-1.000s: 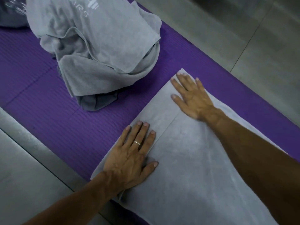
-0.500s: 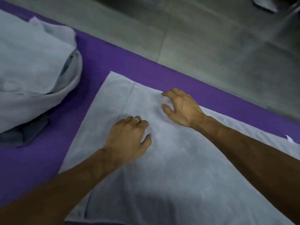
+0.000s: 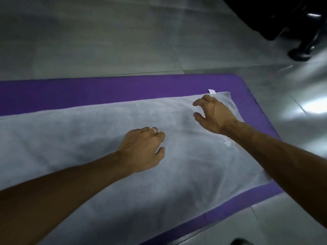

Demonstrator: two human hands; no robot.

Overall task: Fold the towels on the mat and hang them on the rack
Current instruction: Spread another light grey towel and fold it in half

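Grey towel (image 3: 92, 138) spread flat along purple mat (image 3: 88, 91), white tag (image 3: 211, 91) at far corner. Left hand (image 3: 141, 151) and right hand (image 3: 214, 115) over it, fingers loosely curled, gripping nothing.

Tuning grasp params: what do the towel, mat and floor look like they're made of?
Towel: soft matte grey cloth, likely microfibre or terry; faint creases. Mat: purple foam, apparently; fine ribbed surface, rounded corner. Floor: grey tile, semi-gloss; grout lines and glare.

Dim, soft-focus scene: glare streaks the tiled floor (image 3: 307, 105) right of the purple mat (image 3: 88, 91); edges smear with motion blur.
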